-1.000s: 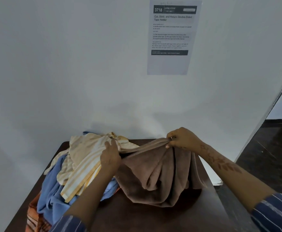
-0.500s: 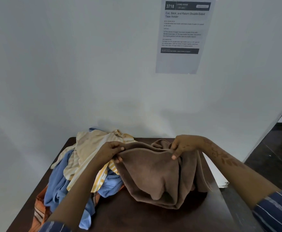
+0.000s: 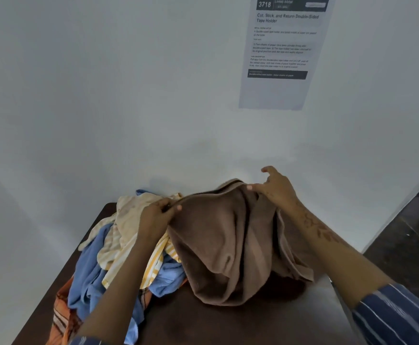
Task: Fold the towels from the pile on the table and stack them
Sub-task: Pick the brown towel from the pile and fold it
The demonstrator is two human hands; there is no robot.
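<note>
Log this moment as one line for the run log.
stage: opening first towel | left hand: pinches brown towel edge | right hand: pinches its top edge | pile: unfolded | stack: none

Bunched brown towel [image 3: 218, 245] upheld beside the rumpled towel pile [image 3: 119, 250]

White wall [image 3: 104, 95] standing behind, printed paper sheet [image 3: 282, 58] hanging on it at upper right, headed "3718", dark floor [image 3: 410, 232] showing at the right edge
</note>
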